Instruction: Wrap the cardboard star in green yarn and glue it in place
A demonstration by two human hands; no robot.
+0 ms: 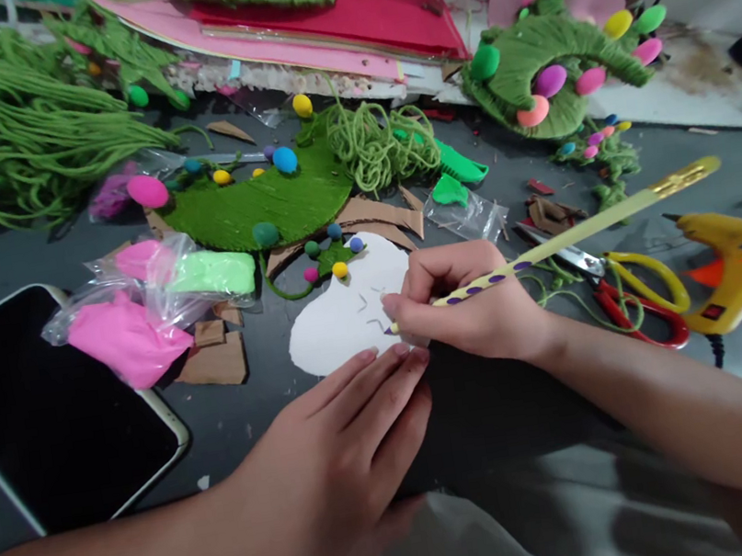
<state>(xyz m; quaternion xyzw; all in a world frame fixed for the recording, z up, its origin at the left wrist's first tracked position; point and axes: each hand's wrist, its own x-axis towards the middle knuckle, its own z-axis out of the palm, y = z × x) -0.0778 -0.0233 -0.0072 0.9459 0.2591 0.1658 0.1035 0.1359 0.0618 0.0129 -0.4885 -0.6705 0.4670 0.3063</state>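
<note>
A white paper cutout (327,329) with rounded lobes lies on the dark table, bearing a few short pencil lines. My right hand (478,299) is closed around a pale yellow pencil (566,235) with purple spots, its tip touching the paper. Flat along the paper's near edge rests my left hand (367,436), fingers stretched out and holding nothing. A small green piece with coloured balls (334,257) sits at the paper's far edge. Just beyond is a green yarn-wrapped crescent (255,202) carrying coloured egg shapes.
On the left are a tablet (49,410), bagged pink clay (129,337) and green yarn (5,119). Scissors (646,302) and a yellow glue gun (735,265) lie on the right. Cardboard scraps (216,361), tangled yarn (382,141) and a decorated green wreath (543,76) are also around.
</note>
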